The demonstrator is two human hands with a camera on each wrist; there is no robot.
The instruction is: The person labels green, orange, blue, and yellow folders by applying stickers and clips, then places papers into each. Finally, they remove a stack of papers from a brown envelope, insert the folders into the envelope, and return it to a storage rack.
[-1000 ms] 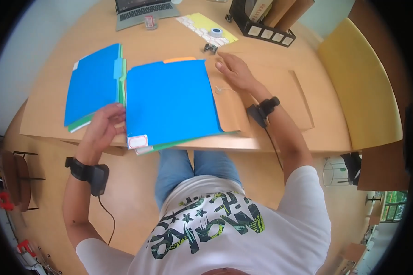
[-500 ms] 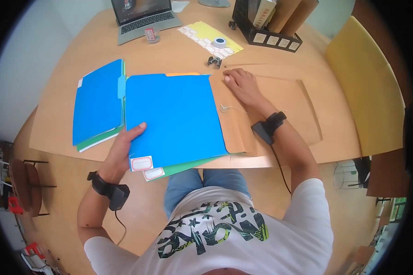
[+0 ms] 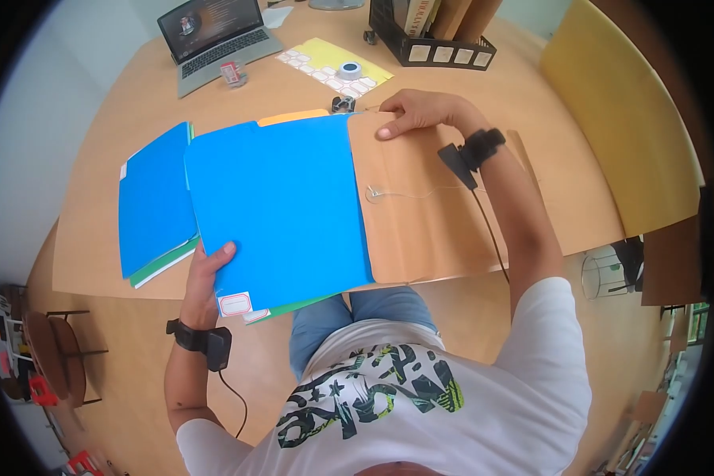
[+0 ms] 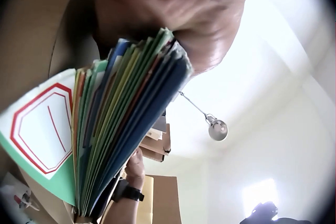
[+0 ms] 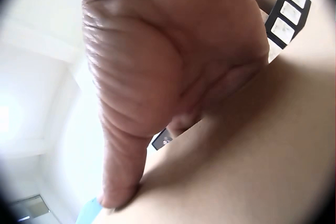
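My left hand [image 3: 205, 274] grips a thick stack of file folders at its lower left corner, thumb on the blue top folder [image 3: 278, 206]. In the left wrist view, the stacked folder edges [image 4: 123, 113] fan out in green, yellow and blue below the palm, beside a red-bordered label [image 4: 44, 129]. A brown string-tie envelope [image 3: 401, 206] adjoins the folders' right side. My right hand [image 3: 424, 111] pinches the envelope's far edge, its thumb [image 5: 123, 176] flat on the brown face and the other fingers partly hidden beyond the edge.
A second blue folder pile [image 3: 155, 206] lies on the left. Behind are a laptop [image 3: 214, 40], a yellow sheet with labels [image 3: 313, 59], a tape roll [image 3: 349, 71], black binder clips [image 3: 343, 104] and a black file holder [image 3: 452, 55]. A yellow panel [image 3: 619, 119] borders the right side.
My left hand has gone from touching the folders' left edge to gripping their lower corner. The right hand has moved from lying on the envelope to pinching its far edge.
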